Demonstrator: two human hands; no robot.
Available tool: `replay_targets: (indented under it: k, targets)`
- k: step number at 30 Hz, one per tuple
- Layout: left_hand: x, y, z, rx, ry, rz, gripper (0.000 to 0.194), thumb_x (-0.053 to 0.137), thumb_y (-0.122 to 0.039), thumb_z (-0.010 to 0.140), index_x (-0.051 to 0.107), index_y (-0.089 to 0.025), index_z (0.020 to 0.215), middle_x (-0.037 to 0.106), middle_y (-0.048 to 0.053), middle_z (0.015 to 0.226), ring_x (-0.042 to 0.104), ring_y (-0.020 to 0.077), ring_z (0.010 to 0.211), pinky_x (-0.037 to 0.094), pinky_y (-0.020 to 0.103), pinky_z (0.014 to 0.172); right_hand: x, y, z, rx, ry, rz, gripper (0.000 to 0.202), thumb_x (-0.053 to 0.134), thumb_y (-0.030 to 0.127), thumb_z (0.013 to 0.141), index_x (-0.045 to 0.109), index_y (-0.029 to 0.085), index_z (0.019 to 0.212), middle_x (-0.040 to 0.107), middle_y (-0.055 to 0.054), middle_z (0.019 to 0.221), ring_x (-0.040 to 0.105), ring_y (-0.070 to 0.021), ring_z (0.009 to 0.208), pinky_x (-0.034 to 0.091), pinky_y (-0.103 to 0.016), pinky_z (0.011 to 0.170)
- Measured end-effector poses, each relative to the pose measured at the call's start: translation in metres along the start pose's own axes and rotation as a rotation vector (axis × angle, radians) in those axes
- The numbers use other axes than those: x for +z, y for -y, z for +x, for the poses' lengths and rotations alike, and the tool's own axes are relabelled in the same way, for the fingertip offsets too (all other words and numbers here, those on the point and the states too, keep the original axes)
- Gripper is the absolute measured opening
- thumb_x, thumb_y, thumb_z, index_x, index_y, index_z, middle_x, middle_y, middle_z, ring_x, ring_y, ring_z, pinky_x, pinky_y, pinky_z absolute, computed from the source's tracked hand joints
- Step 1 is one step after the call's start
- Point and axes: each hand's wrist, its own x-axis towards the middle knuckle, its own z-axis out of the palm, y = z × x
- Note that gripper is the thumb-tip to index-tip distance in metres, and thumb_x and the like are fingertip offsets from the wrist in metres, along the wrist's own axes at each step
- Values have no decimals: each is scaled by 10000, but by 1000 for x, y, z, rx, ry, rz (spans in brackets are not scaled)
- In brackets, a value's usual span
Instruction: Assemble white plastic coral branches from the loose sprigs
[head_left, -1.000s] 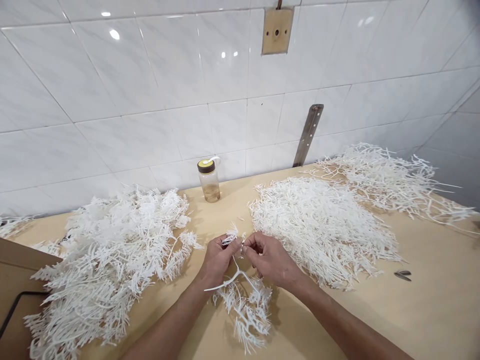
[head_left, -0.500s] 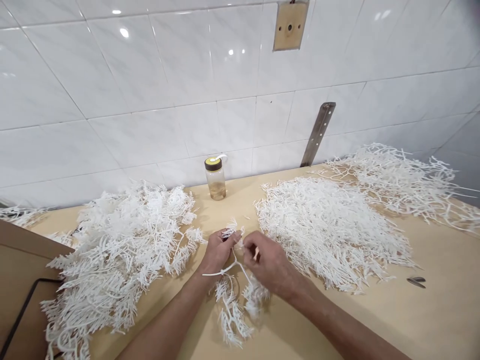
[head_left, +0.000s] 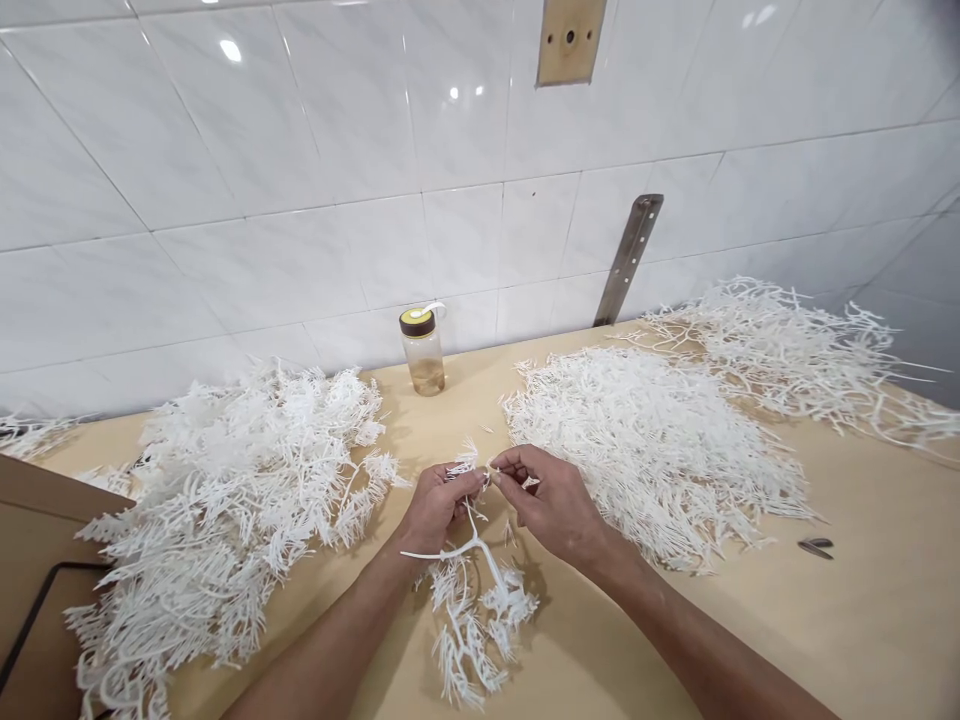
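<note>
My left hand (head_left: 439, 505) is closed around a white plastic artificial branch (head_left: 513, 603). Feathery sprigs poke up past the thumb, while a bare forked stem and more fringed sprigs hang down toward me. My right hand (head_left: 553, 500) meets it from the right, thumb and forefinger pinched on a small white sprig tip (head_left: 489, 474) at the left thumb. The detail between the fingertips is too small to make out fully. To the left lies a large heap of frilly white branches (head_left: 247, 500). On the right is a flatter pile of fine white sprigs (head_left: 652, 450).
A clear bottle (head_left: 426, 372) with brownish liquid stands near the tiled wall. A metal strip (head_left: 630, 260) leans there. Barer white stems (head_left: 795, 350) lie at the far right, with small dark pieces (head_left: 816, 548) nearer me. A cardboard box (head_left: 45, 560) borders the left.
My right hand has turned and its fingers now point left at the branch, pinching more openly in view. The lower sprigs have swung slightly. The whole view has shifted a little.
</note>
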Motion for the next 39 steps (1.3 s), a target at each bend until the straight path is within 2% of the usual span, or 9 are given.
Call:
replay_targets:
  k: [6,15,21,28,31,34,35,38,39]
  targets:
    - [5,-5,-4,-13,-21,42,432,764,-398,675,436,-184,492,299,-70,404,240,48,390,128,237,416,-1,-5,0,-109,44,-75,129,563,289,924,676,230,909,702,-36,828,632,-181,730,494,-303,636]
    - [4,-2,-3,-19,23,51,499,768,-475,695,393,-192,526,286,-77,437,235,46,401,130,235,422,1,-9,-2,-234,37,-260,120,493,158,935,600,202,908,648,-37,840,596,-161,725,451,-295,661]
    - [7,-7,-8,12,11,152,456,713,-471,750,397,-194,574,306,-74,473,261,62,441,175,232,443,4,-11,-3,-192,54,-322,141,519,63,833,528,198,795,582,1,742,528,-140,651,397,-263,602]
    - [16,-4,-12,105,-146,326,359,683,-388,763,449,-178,591,383,-44,565,349,90,551,253,225,506,13,-13,-8,-104,106,-413,159,500,76,833,472,202,740,545,1,734,473,-134,629,350,-259,571]
    - [12,-2,-9,121,-205,321,366,687,-402,767,461,-174,591,386,-47,560,351,90,549,266,227,512,15,-3,-12,-66,236,-332,152,507,90,829,488,204,730,553,7,708,477,-129,614,360,-247,553]
    - [4,-3,-4,134,-273,267,409,734,-436,738,459,-174,587,360,-64,542,316,75,520,250,221,494,7,6,-11,-52,376,-205,111,521,127,838,544,205,763,595,10,702,510,-124,590,385,-240,540]
    - [1,-4,-2,127,-262,236,417,752,-454,724,476,-170,592,360,-67,537,308,70,508,240,219,485,2,7,-8,-23,352,-178,106,515,142,851,562,203,778,614,2,718,527,-126,591,396,-240,537]
    - [-7,-4,2,76,-142,98,429,794,-508,678,558,-153,635,386,-69,532,305,55,469,220,215,458,-14,0,2,80,99,-215,88,529,172,856,585,201,793,633,-4,725,556,-136,613,416,-247,555]
    - [-9,-3,4,52,-98,55,433,806,-519,660,583,-147,654,393,-70,528,296,48,449,204,215,445,-18,-4,5,108,59,-249,79,538,177,849,586,203,791,620,6,697,540,-133,590,407,-248,549]
